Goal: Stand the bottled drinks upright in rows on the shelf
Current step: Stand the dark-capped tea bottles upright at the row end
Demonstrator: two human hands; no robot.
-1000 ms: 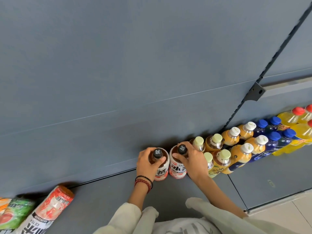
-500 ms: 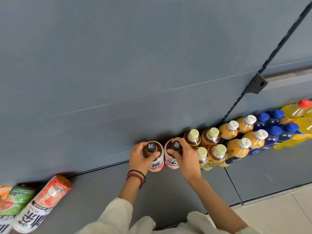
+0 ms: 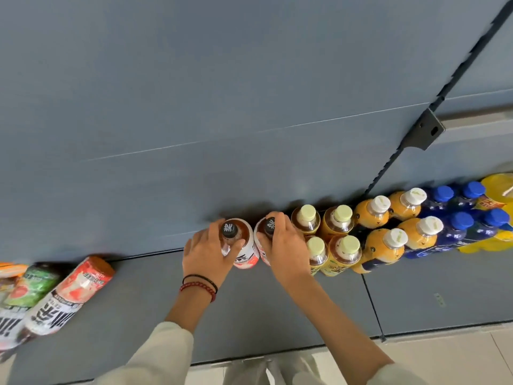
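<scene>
The left black-capped bottle point(image 3: 244, 238) and the right black-capped bottle point(image 3: 260, 237) stand upright side by side at the back of the shelf point(image 3: 277, 315), against its rear panel; my left hand point(image 3: 206, 254) curls round the first, thumb across its shoulder; my right hand point(image 3: 286, 245) wraps the second near its cap; just right stand green-capped bottles point(image 3: 337, 226) in two rows; far left, a red-labelled bottle point(image 3: 72, 295) lies on its side.

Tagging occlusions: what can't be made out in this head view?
- Right black-capped bottle: label hidden by the right hand gripping it.
- Left black-capped bottle: partly covered by the left hand.
- Lying bottles, left: cap ends cut off by the frame edge.
- Yellow bottles, far right: cut off, blurred.
</scene>
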